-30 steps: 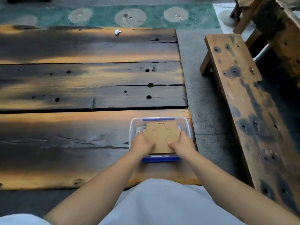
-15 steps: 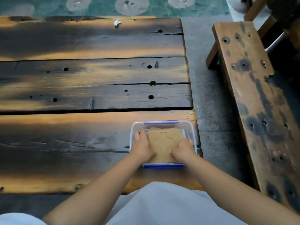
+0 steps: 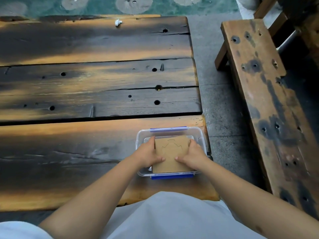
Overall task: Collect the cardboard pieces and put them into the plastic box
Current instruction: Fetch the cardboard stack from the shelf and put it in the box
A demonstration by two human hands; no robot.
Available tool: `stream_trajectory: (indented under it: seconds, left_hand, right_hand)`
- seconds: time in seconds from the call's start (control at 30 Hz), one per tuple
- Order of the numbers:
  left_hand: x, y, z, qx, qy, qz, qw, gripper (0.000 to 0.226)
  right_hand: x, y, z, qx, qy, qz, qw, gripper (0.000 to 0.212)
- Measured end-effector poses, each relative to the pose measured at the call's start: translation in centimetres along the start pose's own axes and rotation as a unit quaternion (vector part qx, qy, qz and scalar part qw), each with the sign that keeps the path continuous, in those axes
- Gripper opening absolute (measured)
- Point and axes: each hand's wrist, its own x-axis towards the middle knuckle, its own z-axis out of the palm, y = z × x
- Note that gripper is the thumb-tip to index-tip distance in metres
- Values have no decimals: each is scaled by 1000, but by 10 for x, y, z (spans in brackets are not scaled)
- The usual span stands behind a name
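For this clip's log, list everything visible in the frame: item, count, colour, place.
Plastic box: one, clear with blue clips, near right corner of the table.
Cardboard pieces: a brown stack, count unclear, inside the box, top one with cut outlines.
Wooden table: one, dark charred planks with orange grain, fills the left and centre.
White scrap: one, far edge of the table.
Wooden bench: one, brown with dark spots, right side on the grey floor.
Green mat: one, with pale circles, beyond the table.
Left hand: on the stack's left edge.
Right hand: on the stack's right edge.
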Motion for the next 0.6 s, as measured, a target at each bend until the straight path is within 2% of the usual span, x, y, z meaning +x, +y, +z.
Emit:
stream_trajectory:
  seconds: [0.13,0.23,0.33,0.5,0.6]
  left_hand:
    - [3,0,-3,-12,-17,-9,1000,84]
    - [5,0,-2,-50,-58,-25,997,91]
    - [6,1,-2,-47,-81,-34,995,99]
    - [7,-2,-3,-35,-78,-30,996,92]
    - [7,-4,-3,-30,-74,-30,996,87]
  right_hand:
    - [1,0,-2,-15,-14,12,1000,89]
    - [2,-2,-1,13,-46,22,999,101]
    - [2,-3,2,-13,-44,16,999,109]
    - [0,-4,3,-92,-28,22,995,108]
    - [2,-4,0,-71,-42,9,997,107]
